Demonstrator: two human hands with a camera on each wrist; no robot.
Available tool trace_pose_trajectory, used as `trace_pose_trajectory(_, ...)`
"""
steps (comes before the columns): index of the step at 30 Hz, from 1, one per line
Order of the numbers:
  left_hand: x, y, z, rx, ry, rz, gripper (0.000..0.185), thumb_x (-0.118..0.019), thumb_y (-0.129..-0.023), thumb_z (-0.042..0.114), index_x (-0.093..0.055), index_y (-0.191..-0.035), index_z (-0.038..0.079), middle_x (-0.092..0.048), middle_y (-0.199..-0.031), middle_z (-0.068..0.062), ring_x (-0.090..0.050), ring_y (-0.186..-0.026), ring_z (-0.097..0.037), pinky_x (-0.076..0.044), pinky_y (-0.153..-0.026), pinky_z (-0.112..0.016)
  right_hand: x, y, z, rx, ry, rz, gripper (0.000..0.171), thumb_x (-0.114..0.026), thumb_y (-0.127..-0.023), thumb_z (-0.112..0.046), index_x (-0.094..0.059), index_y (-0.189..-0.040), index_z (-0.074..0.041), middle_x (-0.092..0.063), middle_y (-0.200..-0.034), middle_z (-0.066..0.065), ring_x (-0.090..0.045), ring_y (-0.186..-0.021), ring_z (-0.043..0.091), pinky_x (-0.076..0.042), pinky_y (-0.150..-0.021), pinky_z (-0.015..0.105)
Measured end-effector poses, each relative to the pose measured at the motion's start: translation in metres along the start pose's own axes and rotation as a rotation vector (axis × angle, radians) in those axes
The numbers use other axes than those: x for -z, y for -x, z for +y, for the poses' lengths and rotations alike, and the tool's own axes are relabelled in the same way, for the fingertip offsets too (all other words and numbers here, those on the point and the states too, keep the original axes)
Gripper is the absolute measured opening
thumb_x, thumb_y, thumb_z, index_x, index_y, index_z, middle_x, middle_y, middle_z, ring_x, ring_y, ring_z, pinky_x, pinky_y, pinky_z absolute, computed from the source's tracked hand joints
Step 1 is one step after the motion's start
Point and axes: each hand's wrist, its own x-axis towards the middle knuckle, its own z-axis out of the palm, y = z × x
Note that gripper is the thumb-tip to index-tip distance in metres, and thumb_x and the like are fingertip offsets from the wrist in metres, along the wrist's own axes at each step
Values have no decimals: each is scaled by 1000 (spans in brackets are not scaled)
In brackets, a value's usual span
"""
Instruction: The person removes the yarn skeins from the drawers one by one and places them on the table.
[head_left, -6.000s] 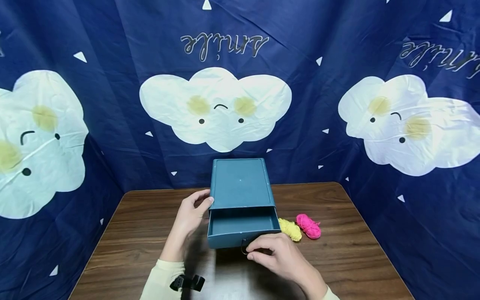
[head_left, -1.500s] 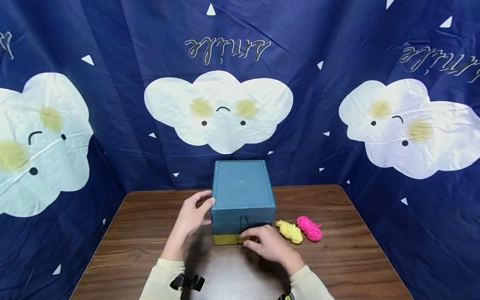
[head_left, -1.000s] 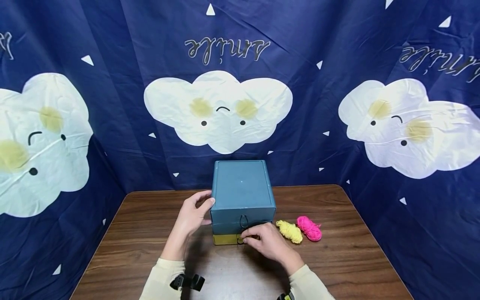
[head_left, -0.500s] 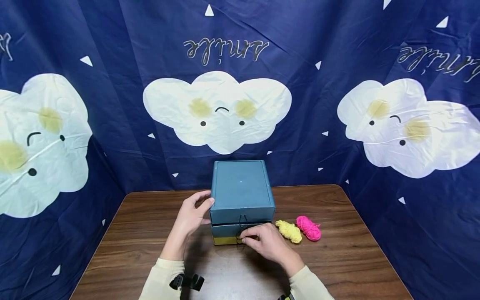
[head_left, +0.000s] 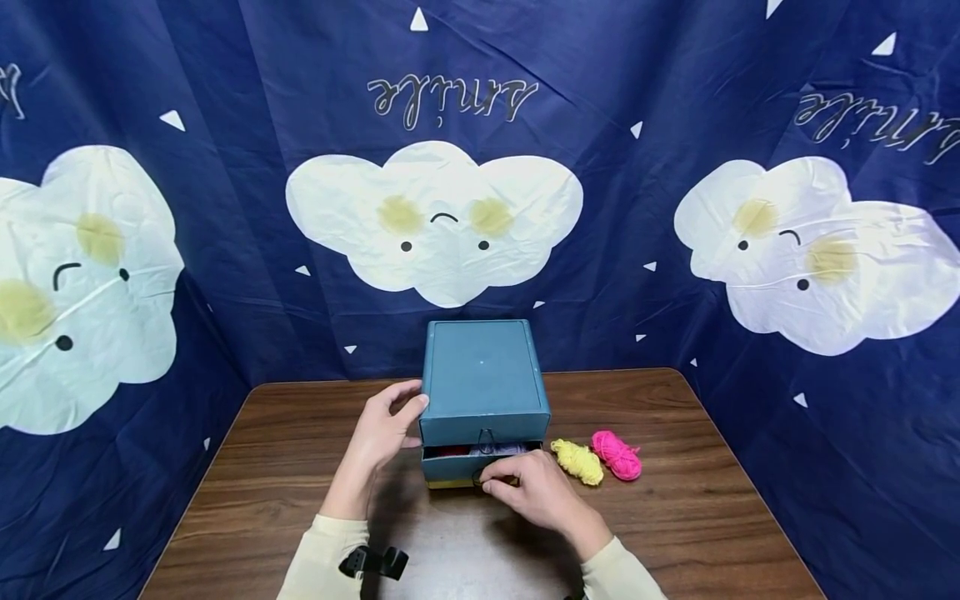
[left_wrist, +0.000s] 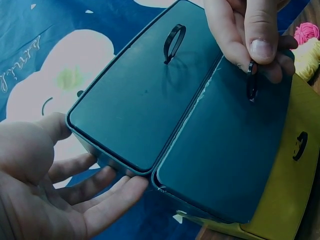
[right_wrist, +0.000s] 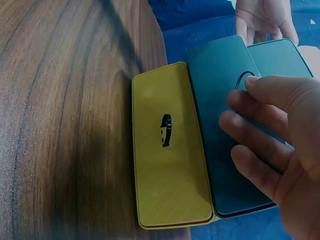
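A small drawer cabinet [head_left: 483,367] stands on the table, with two blue-green drawers above a yellow one. My left hand [head_left: 384,429] steadies its left side, thumb near the top edge and fingers fairly straight along the wall. Between thumb and fingers, my right hand [head_left: 543,492] pinches the black loop handle [left_wrist: 251,87] of the middle drawer [head_left: 450,469]. That drawer is pulled partly out, and red and pale purple contents show in the narrow gap. The top drawer [left_wrist: 132,90] is closed, as is the yellow bottom drawer [right_wrist: 170,185]; each has its own black loop.
To the right of the cabinet lie a yellow yarn skein [head_left: 577,463] and a pink yarn skein [head_left: 617,456], side by side. A blue cloth with white clouds [head_left: 435,221] hangs behind the wooden table [head_left: 300,450] and along both sides.
Six seconds ago the top drawer was out; it has since been pushed in. My right hand moved down to the middle drawer's loop and has drawn that drawer forward. My left hand stays put.
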Motion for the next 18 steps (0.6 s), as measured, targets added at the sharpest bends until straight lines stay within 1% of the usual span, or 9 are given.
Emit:
trace_pose_trajectory(9,-1,1,1,-7,3,4,49,-65,-103,25,-54,-146,6,-54,-146,-21,-57,-123,-33,-64,-77,-54,2,4,-3,51,-1,8,5,-76,-94,-27,-80,-96,-28,-77,-95,-17,-67,-88,-7,-53,-78,11)
trace_pose_trajectory(18,-1,-1,-2,-3,-10,8,47,-65,-103,24,-56,-145,7,-55,-145,-20,-58,-123,-35,-64,-76,-52,4,10,-8,88,8,5,5,-77,-93,-23,-80,-95,-27,-77,-95,-15,-68,-89,-7,-55,-78,12)
